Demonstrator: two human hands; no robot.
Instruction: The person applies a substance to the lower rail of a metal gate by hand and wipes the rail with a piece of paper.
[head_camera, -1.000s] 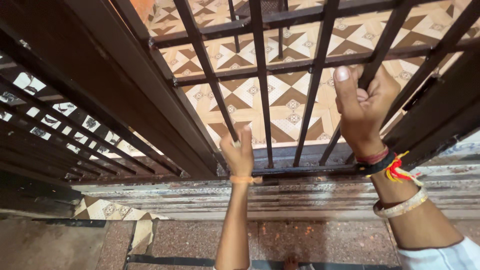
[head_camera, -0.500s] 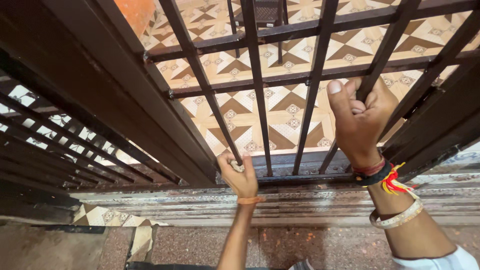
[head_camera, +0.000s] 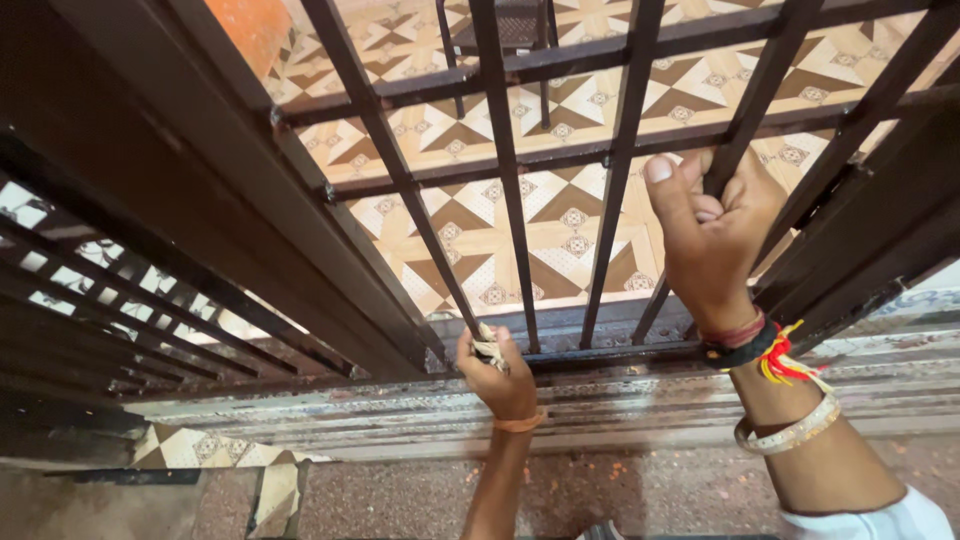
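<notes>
Gripping the gate (head_camera: 620, 190) bars, left hand (head_camera: 500, 368) clutches a cloth (head_camera: 488, 348).

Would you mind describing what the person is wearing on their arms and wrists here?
The left hand has a thin orange band at the wrist and a bare forearm. The right hand wears dark and reddish bands with red-and-yellow thread tassels, a pale patterned bangle further down, and a white sleeve near the elbow.

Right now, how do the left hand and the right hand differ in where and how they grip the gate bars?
The left hand sits low, at a bar's foot by the bottom rail, pressing a pale cloth to it; the right hand grips a bar higher, bare. The left wrist has one orange band, the right several. Both fists close on dark upright bars.
</notes>
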